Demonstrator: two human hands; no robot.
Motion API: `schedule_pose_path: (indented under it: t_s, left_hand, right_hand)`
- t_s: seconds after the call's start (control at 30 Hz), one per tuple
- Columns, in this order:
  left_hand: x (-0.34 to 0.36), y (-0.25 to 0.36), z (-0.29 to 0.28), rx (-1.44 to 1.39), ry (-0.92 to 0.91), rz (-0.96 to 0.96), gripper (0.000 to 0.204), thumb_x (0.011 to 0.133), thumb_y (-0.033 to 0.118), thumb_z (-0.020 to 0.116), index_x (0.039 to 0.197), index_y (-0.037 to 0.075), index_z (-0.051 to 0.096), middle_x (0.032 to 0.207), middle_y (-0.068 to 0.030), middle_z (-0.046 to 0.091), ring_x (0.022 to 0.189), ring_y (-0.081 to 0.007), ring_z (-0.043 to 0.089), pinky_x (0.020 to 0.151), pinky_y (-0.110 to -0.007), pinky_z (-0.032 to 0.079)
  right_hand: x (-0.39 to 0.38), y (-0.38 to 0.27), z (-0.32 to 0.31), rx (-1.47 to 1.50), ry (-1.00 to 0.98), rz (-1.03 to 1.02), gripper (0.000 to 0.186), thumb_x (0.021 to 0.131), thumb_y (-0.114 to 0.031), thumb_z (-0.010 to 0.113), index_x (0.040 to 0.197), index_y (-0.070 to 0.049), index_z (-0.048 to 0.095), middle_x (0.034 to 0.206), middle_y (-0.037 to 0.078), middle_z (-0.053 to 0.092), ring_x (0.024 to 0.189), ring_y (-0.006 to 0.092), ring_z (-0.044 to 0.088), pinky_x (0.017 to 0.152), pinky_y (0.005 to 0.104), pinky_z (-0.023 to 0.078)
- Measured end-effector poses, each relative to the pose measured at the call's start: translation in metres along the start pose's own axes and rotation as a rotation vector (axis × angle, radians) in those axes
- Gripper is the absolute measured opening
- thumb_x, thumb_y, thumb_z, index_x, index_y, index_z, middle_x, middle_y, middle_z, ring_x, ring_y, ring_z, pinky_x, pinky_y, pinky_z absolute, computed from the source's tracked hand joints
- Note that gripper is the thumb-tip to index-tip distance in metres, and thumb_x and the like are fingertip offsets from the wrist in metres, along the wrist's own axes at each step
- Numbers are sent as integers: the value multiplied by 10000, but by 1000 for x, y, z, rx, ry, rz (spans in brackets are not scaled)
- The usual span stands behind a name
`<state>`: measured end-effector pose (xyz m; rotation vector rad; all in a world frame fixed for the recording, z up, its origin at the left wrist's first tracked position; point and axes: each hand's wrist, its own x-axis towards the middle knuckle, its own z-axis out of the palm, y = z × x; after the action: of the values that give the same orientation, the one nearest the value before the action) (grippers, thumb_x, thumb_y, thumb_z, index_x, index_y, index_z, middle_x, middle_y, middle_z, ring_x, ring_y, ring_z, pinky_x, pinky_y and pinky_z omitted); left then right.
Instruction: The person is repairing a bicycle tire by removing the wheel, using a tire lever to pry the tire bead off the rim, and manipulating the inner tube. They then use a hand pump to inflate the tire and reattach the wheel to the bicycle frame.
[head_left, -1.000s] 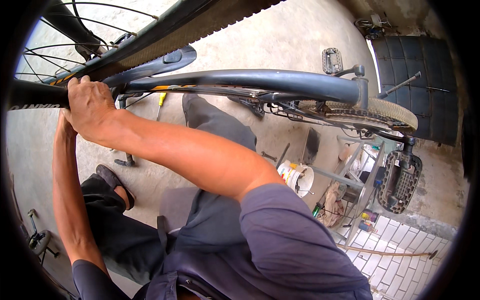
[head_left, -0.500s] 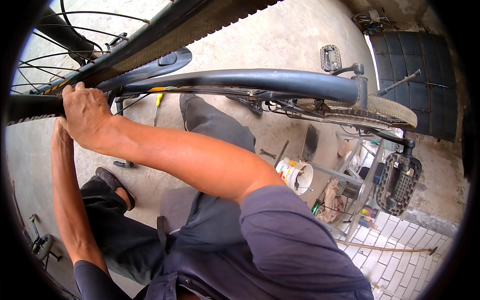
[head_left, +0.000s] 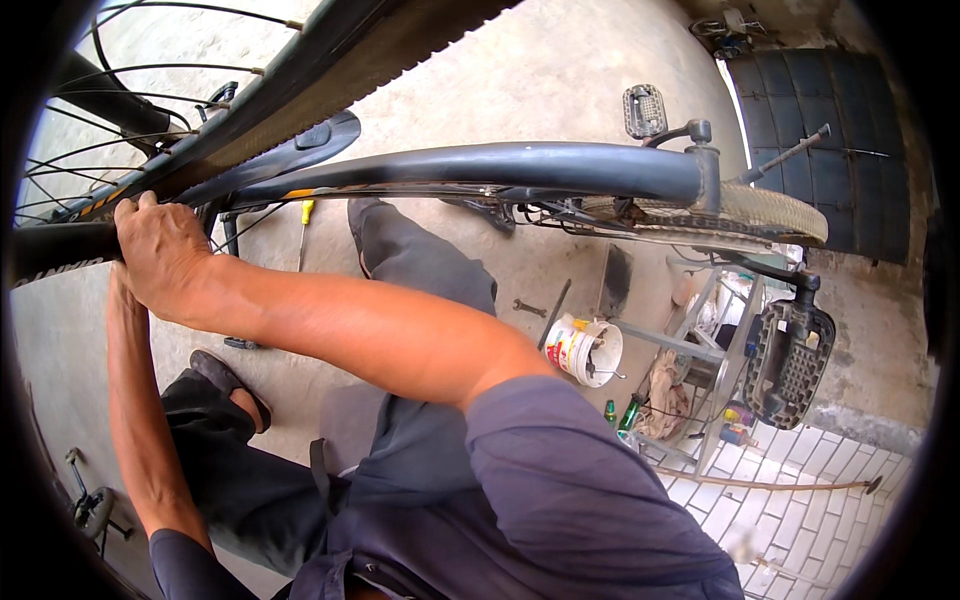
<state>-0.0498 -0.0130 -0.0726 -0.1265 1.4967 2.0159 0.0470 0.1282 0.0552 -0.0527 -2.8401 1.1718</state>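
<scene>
A dark bicycle frame (head_left: 480, 165) stretches across the view, its pedals raised at the right end. At the upper left is a spoked wheel with a knobby tyre (head_left: 300, 120). My right hand (head_left: 170, 255) is closed round a thick black tube (head_left: 62, 248) beside that wheel, the thumb side toward the tyre. My left hand (head_left: 120, 285) sits just below it, against the underside of the same tube; its fingers are hidden behind the tube and my right hand. A dark plastic mudguard (head_left: 325, 140) shows between tyre and frame.
A yellow-handled screwdriver (head_left: 306, 215) and a spanner (head_left: 530, 307) lie on the concrete floor. A white bucket (head_left: 585, 352) of tools stands by a metal rack (head_left: 705, 352) holding rags. A pedal (head_left: 792, 365) juts out at right, near the other wheel (head_left: 770, 215).
The view has turned slightly, shifting most things a little left. Both hands keep their places at the black tube. A second green bottle has come into sight by the bucket.
</scene>
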Motion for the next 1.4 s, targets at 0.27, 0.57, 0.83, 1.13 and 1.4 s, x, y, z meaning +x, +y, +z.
schedule_pose_path:
  t_s: [0.27, 0.57, 0.83, 1.13, 1.4]
  left_hand:
    - [-2, -6, 0, 2, 18, -13, 118, 788, 91, 663, 871, 18, 622, 859, -90, 629, 759, -172, 607, 663, -317, 521]
    - [-3, -10, -3, 4, 28, -36, 113, 781, 80, 667, 863, 16, 621, 856, -92, 629, 757, -175, 608, 659, -318, 524]
    - [-7, -1, -11, 21, 56, -31, 110, 776, 71, 671, 855, 14, 620, 853, -95, 629, 755, -177, 608, 657, -319, 526]
    - [-16, 7, -3, -42, 26, 6, 106, 769, 60, 676, 846, 12, 620, 849, -97, 628, 753, -181, 609, 654, -319, 528]
    - [-17, 6, 15, -158, -13, 20, 104, 764, 50, 680, 839, 10, 619, 846, -99, 628, 751, -183, 610, 651, -320, 531]
  right_hand:
    - [3, 5, 8, -14, 5, -4, 379, 721, -217, 698, 1014, -10, 577, 969, 149, 614, 927, 235, 622, 780, 299, 500]
    - [0, 5, 5, 29, 45, -41, 334, 718, -186, 705, 963, 6, 584, 924, 185, 614, 873, 283, 639, 766, 329, 515]
    - [2, 3, 4, 23, 71, -25, 366, 709, -214, 722, 966, 9, 589, 911, 187, 620, 852, 295, 646, 754, 346, 523]
    - [-6, 3, -18, 9, 26, -55, 390, 742, -293, 741, 926, 4, 568, 863, 189, 627, 794, 317, 665, 679, 388, 549]
    - [-8, 3, -21, 66, -27, -73, 331, 788, -213, 691, 987, 18, 563, 905, 219, 614, 807, 367, 650, 728, 416, 533]
